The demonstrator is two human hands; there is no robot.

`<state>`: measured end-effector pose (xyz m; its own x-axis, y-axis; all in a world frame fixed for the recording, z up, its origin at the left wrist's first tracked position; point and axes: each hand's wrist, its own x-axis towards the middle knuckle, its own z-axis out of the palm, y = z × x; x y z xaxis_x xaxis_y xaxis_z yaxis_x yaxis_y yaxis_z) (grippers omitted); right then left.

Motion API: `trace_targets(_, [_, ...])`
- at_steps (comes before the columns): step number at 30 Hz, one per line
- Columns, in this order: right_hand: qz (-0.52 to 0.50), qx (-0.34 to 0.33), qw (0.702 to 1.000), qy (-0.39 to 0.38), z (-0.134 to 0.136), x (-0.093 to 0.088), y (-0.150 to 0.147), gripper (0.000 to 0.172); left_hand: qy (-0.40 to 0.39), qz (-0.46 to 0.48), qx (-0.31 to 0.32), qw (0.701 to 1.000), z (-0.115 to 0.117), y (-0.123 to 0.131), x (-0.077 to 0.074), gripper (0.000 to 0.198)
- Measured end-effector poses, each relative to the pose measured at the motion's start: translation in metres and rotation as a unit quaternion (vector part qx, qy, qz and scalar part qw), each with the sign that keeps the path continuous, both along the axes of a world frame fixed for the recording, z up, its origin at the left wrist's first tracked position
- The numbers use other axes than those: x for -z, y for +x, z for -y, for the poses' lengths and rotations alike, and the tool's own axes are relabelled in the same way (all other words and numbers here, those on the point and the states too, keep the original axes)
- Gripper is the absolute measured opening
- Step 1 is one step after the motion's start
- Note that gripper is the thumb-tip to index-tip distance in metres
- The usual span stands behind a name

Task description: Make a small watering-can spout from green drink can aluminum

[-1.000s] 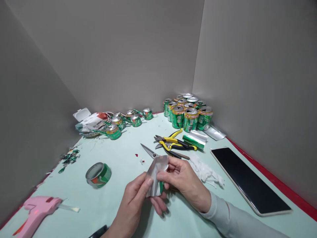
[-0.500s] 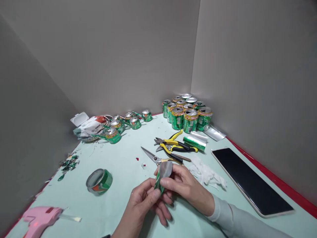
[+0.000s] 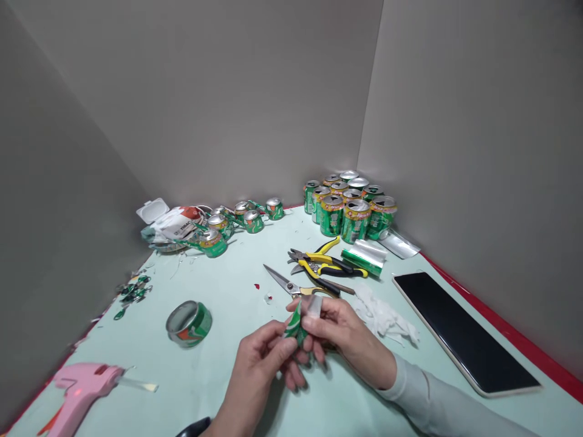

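Note:
Between both hands is a curled piece of cut can sheet [image 3: 294,323], green printed on one face and silver on the other. My left hand [image 3: 266,358] pinches its lower left part between thumb and fingers. On the right side, my right hand [image 3: 341,331] grips the sheet with its thumb pressed on the silver face. Just beyond the hands lie scissors [image 3: 289,285], their blades pointing up and left. A cut can ring [image 3: 189,325] rests on the table to the left of my left hand. Part of the sheet is hidden by my fingers.
Several green cans [image 3: 355,221] stand at the back right. Yellow-and-black pliers [image 3: 314,261], rolled sheet metal [image 3: 364,258], crumpled tissue [image 3: 385,315] and a tablet [image 3: 464,331] lie nearer. On the left are a pink glue gun [image 3: 86,388], green scraps [image 3: 134,291] and several cut-down cans [image 3: 214,243].
The can sheet has turned in my fingers, showing more of its green face and less silver. Both hands still hold it. The whole view has shifted slightly.

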<state>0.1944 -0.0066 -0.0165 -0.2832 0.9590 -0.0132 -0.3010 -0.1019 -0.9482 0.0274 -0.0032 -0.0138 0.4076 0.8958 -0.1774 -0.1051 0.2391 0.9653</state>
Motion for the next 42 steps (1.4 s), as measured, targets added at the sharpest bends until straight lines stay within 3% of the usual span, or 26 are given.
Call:
trace_targets(4, [-0.062, 0.01, 0.998, -0.003, 0.006, 0.0, -0.008, 0.026, 0.028, -0.033, -0.03, 0.999, 0.002, 0.002, -0.001, 0.029])
trace_targets(9, [-0.18, -0.015, 0.983, -0.045, 0.009, 0.0, -0.012, 0.036, 0.025, -0.031, -0.028, 0.999, 0.002, 0.003, 0.002, 0.031])
trace_targets(14, [-0.188, -0.044, 0.98, -0.044, 0.013, -0.001, -0.015, 0.044, 0.055, -0.07, -0.033, 0.996, 0.0, 0.0, 0.003, 0.025])
trace_targets(18, [-0.106, -0.014, 0.994, -0.037, 0.014, -0.013, -0.006, 0.048, 0.076, -0.104, -0.041, 0.991, -0.004, -0.003, -0.003, 0.021])
trace_targets(21, [0.066, 0.015, 0.996, 0.06, 0.013, -0.024, 0.006, 0.026, 0.096, -0.139, -0.019, 0.985, -0.007, -0.008, -0.009, 0.02])
trace_targets(23, [0.2, 0.036, 0.97, 0.132, 0.011, -0.029, 0.011, 0.016, 0.114, -0.158, -0.004, 0.981, -0.007, -0.01, -0.013, 0.019])
trace_targets(27, [0.367, 0.018, 0.905, 0.216, 0.01, -0.025, 0.011, 0.02, 0.16, -0.19, 0.0, 0.969, -0.003, -0.011, -0.016, 0.018])
trace_targets(30, [0.386, 0.009, 0.889, 0.244, 0.01, -0.017, 0.008, 0.019, 0.162, -0.193, -0.007, 0.968, -0.001, -0.01, -0.014, 0.017])
trace_targets(38, [0.365, 0.074, 0.86, 0.35, 0.012, -0.006, 0.002, 0.02, 0.097, -0.12, -0.022, 0.988, -0.005, -0.006, -0.012, 0.012])
trace_targets(42, [0.369, 0.112, 0.836, 0.39, 0.011, -0.002, 0.001, 0.02, 0.065, -0.066, 0.002, 0.996, -0.004, -0.003, -0.011, 0.023])
